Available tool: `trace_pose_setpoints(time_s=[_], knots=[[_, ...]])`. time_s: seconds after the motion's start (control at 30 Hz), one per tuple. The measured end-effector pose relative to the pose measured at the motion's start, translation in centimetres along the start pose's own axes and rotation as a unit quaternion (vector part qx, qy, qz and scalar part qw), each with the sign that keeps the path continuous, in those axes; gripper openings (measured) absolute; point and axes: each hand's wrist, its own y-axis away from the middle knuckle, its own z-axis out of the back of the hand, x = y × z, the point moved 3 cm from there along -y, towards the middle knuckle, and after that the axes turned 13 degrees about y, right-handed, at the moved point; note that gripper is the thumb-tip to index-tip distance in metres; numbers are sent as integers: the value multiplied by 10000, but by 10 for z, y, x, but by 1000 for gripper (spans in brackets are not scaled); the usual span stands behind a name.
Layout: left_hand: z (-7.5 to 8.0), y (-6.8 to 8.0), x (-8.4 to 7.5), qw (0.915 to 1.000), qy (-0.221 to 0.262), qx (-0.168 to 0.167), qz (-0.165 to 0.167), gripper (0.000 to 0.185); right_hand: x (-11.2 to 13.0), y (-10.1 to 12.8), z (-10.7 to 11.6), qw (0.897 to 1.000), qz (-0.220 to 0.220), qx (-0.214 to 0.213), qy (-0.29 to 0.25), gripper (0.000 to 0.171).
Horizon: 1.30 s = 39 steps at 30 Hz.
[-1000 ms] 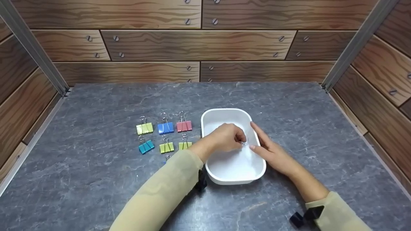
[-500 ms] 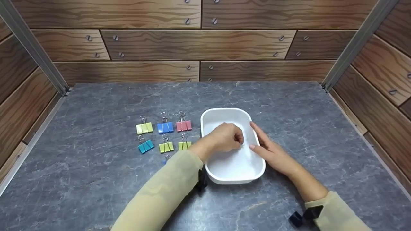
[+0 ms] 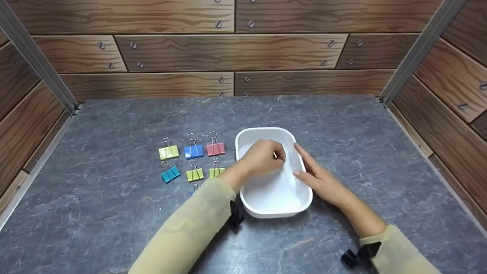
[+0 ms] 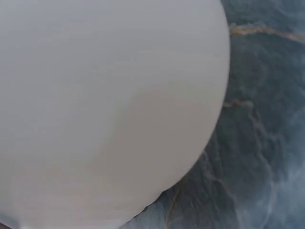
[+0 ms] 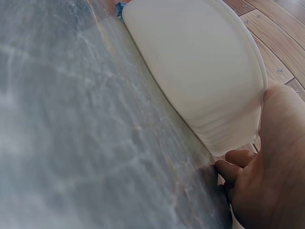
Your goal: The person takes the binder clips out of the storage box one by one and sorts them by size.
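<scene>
I see the grey stone-patterned tabletop (image 3: pixel 114 213) with wood-patterned walls around it on three sides. On it, a little right of the middle, stands a white rectangular tray (image 3: pixel 279 211) with rounded corners; in the left wrist view its white wall (image 4: pixel 105 109) fills most of the picture, and in the right wrist view its outer side (image 5: pixel 200 76) stands on the stone surface.

My left hand (image 3: pixel 262 158) is over the inside of the tray, near the far half. Its fingers are curled and the fingertips are pressed together on something very small (I cannot tell what it is, only a small dark and yellowish spot shows between the fingertips). My right hand (image 3: pixel 317 177) lies along the right rim of the tray, with the fingers straight and touching the rim; it grips nothing. In the right wrist view this hand (image 5: pixel 267 186) is just beside the tray wall.

Left of the tray, binder clips lie in rows: a yellow-green one (image 3: pixel 168 152), a blue one (image 3: pixel 193 151) and a pink one (image 3: pixel 215 148) in the far row, then a teal one (image 3: pixel 170 174) and two yellow-green ones (image 3: pixel 194 174) (image 3: pixel 216 172) nearer. One more clip (image 3: pixel 195 187) is mostly hidden by my left sleeve.
</scene>
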Motion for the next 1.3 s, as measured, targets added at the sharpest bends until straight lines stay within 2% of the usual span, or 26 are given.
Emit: trace_pose_setpoints(time_s=[0.27,0.47,0.67,0.9,1.1,1.3], knots=[[14,8,-10,9983,319,-381,-319,6,2,0,0,10000,-30,20,66,76],[40,25,-20,9946,669,-602,-518,5,3,-2,1,10000,-13,21,39,76],[67,52,-20,9903,1132,-702,-384,5,2,-2,1,9998,-14,-20,184,76],[92,87,-12,9871,1382,-780,-194,3,2,0,2,9998,-14,-41,168,76],[108,119,3,9884,1197,-927,-138,6,2,2,2,9997,-26,-101,240,75],[118,152,22,9905,1006,-927,132,9,3,0,0,9998,13,-60,176,75]])
